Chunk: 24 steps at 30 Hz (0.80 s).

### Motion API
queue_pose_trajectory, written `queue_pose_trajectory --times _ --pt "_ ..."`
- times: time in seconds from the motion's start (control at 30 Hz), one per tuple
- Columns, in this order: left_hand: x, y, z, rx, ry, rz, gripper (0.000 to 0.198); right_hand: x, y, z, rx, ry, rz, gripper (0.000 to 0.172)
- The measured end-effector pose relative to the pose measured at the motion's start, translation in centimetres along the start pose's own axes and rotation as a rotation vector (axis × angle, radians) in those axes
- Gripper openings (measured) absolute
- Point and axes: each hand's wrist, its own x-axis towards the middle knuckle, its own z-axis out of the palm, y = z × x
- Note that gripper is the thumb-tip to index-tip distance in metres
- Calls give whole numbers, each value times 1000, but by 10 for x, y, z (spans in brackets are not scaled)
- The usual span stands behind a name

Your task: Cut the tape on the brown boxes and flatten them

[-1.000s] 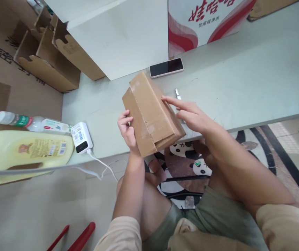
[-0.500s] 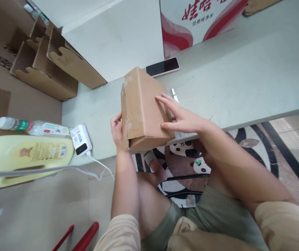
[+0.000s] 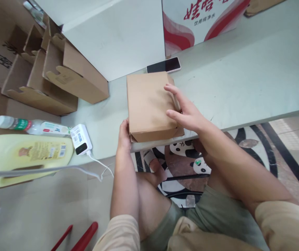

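A closed brown cardboard box (image 3: 149, 101) rests at the front edge of the grey-green table, its broad plain face up. My left hand (image 3: 124, 136) holds the box at its near left side; most of the fingers are hidden behind it. At the right edge of the box is my right hand (image 3: 186, 111), with thumb and index finger spread apart over the top face. Its other fingers are mostly hidden. Just behind the box lies a phone (image 3: 165, 65) with a dark screen.
Open brown cartons (image 3: 72, 78) stand at the left by a large white box (image 3: 118, 42). A red-and-white carton (image 3: 201, 24) stands behind. A plastic bottle (image 3: 36, 126), yellow jug (image 3: 26, 153) and white device with a cable (image 3: 81, 139) lie at the left edge.
The box has turned from a tilted pose with its seam showing to lying flat, broad face up. Both hands shifted slightly with it. The open cartons at the left now stand differently, with more side showing.
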Motion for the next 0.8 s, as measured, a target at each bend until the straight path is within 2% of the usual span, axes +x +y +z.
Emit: queue_pose_trajectory --times 0.17,0.33,0.47,0.8 --pt "0 -3 -6 -3 -30 73 59 -1 0 2 -21 115 50 59" --pt "0 2 -6 -9 31 88 53 0 3 7 -77 327 198 47" --pt "0 9 -3 -41 83 73 56 2 11 12 -68 421 301 42" --pt "0 18 -10 -120 110 -11 55 1 11 15 14 350 453 39"
